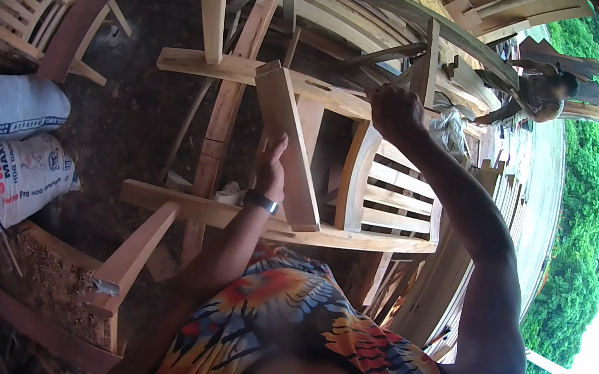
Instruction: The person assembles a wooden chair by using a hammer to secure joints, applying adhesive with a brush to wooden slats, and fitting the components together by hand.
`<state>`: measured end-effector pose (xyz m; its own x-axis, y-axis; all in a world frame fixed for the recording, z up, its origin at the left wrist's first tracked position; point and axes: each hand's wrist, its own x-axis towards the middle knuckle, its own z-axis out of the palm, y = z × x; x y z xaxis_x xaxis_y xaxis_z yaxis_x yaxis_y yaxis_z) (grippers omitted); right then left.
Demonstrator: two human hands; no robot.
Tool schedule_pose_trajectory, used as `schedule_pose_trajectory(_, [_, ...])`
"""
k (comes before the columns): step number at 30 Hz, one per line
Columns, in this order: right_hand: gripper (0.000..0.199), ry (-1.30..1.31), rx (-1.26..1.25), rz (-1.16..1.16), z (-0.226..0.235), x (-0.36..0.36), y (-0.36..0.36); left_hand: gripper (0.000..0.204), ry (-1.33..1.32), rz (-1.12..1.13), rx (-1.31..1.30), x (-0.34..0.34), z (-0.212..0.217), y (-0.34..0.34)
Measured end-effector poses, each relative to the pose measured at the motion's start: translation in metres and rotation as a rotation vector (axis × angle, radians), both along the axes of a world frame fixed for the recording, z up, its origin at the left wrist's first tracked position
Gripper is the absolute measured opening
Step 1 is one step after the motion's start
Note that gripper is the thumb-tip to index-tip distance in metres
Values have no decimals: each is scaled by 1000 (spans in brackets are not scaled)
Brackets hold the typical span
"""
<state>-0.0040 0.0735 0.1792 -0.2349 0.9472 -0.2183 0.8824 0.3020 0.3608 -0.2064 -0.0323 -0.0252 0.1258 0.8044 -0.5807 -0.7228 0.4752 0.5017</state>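
Left hand (272,169) gripped slanted wooden board (288,146) at 9 o'clock | right hand (396,111) clenched around upright wooden slat (431,60) at 1 o'clock | chair frame (362,189) underneath

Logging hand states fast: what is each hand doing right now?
Left hand: closed on a flat wooden board.
Right hand: closed on an upright wooden piece of the chair frame.
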Motion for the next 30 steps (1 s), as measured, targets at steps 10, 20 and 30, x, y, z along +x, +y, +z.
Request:
schedule_pose_trajectory(10, [19, 45, 29, 61, -28, -24, 26, 61, 145, -45, 128, -1, -17, -4])
schedule_pose_trajectory(20, [21, 154, 166, -315, 66, 82, -47, 67, -28, -98, -38, -2, 5, -2])
schedule_pose_trajectory(30, [18, -241, 163, -1232, 201, 405, -358, 95, 220, -232, 13, -1, 34, 2])
